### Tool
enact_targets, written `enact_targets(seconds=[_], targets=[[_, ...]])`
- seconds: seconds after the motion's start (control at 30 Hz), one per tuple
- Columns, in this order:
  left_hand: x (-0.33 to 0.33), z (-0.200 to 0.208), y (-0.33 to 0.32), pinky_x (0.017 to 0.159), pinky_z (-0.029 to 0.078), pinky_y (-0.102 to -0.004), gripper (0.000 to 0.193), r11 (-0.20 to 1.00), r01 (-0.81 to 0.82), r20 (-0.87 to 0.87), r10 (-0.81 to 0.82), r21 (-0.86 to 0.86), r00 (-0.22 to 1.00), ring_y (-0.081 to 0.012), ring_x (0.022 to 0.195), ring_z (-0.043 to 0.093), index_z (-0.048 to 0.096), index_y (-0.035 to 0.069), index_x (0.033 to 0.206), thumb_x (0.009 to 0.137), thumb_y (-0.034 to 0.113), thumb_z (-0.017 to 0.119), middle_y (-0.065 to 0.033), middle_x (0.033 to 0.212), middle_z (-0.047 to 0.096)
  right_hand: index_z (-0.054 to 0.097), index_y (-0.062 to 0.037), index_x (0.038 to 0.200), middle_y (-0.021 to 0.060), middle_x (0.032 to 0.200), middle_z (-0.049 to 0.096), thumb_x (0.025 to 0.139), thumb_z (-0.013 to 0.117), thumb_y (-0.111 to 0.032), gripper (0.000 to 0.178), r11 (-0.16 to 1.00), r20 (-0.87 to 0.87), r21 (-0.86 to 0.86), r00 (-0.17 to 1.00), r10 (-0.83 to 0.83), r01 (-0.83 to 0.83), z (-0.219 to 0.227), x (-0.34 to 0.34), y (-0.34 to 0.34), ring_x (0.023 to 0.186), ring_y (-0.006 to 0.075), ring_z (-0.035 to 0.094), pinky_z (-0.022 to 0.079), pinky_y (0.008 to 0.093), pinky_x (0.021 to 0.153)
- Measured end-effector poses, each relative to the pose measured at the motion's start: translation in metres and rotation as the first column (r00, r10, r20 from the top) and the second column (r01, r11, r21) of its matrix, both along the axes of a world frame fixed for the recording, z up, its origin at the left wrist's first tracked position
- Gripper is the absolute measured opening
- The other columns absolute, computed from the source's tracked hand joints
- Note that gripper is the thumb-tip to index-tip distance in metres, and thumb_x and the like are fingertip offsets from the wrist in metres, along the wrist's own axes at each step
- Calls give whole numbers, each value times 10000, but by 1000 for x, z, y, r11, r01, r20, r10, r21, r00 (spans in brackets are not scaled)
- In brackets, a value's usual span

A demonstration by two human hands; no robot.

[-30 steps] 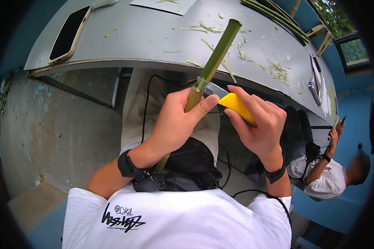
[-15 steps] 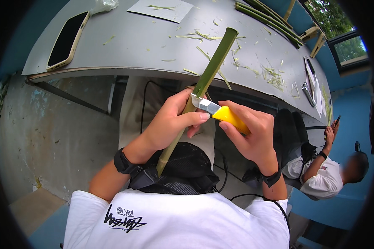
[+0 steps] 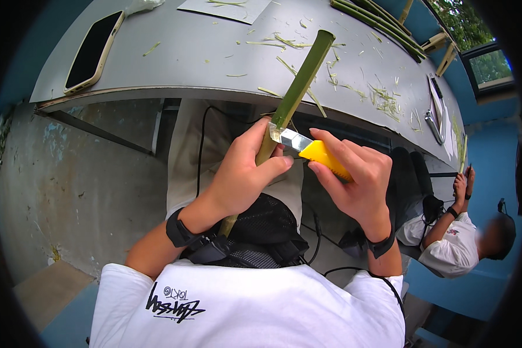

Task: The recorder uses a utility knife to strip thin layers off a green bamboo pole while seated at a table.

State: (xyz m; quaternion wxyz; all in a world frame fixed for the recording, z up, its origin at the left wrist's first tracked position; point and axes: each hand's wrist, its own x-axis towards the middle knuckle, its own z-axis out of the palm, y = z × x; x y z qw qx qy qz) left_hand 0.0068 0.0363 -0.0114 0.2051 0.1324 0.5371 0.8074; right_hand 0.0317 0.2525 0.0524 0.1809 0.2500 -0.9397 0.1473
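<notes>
A split length of green bamboo point(image 3: 303, 81) slants up from my lap, its far end over the table's front edge. My left hand point(image 3: 243, 168) is closed round its middle, the thumb lying along the near side. In my right hand point(image 3: 358, 177) is a yellow utility knife point(image 3: 323, 155), gripped between thumb and fingers. Its metal blade point(image 3: 289, 138) rests against the bamboo just beside the left fingers. Below the left hand, the bamboo's pale lower part is mostly hidden behind my wrist and a black mesh item point(image 3: 267, 223) on my lap.
The grey table point(image 3: 180, 58) carries thin green shavings point(image 3: 385, 101), a phone point(image 3: 94, 53) and a white sheet point(image 3: 229, 7). More bamboo lengths point(image 3: 380, 29) lie at the far right. Beside me on the right sits another person point(image 3: 455, 240). A black cable point(image 3: 201, 139) hangs under the table.
The bamboo and my left hand have shifted slightly up in the view. My right hand has moved a little to the right and up, the blade still against the bamboo.
</notes>
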Motion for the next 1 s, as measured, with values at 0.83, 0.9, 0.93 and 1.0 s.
enact_targets(seconds=[0.83,0.9,0.93,1.0], targets=[[10,-1,9,521,305,-204,181,997,73,19,-73,-18,997,-31,657,327,487,49,1093,1083,229,512,41,774,396,746,-45,1285,107,877,772,980,762,-352,433,884,-259,-237,851,-457,403,43,-70,104,698,126,695,531,239,666],[8,-3,8,518,304,-207,179,998,61,52,-61,16,997,-31,645,333,489,50,1064,1079,225,522,41,770,411,744,-32,1279,112,896,771,982,763,-340,429,894,-249,-258,869,-427,365,47,-61,101,715,118,693,527,231,669],[6,-4,8,516,300,-211,179,998,46,72,-48,35,996,-30,634,336,489,51,1032,1076,217,535,42,766,424,743,-25,1274,112,899,768,982,764,-330,423,904,-219,-266,892,-395,335,45,-57,96,719,117,689,520,228,668],[6,-5,7,511,300,-214,187,998,31,95,-36,60,995,-28,620,338,483,57,988,1072,210,551,41,762,433,740,-10,1263,112,907,764,982,767,-312,413,918,-167,-285,928,-332,277,42,-48,78,726,113,681,506,223,666]])
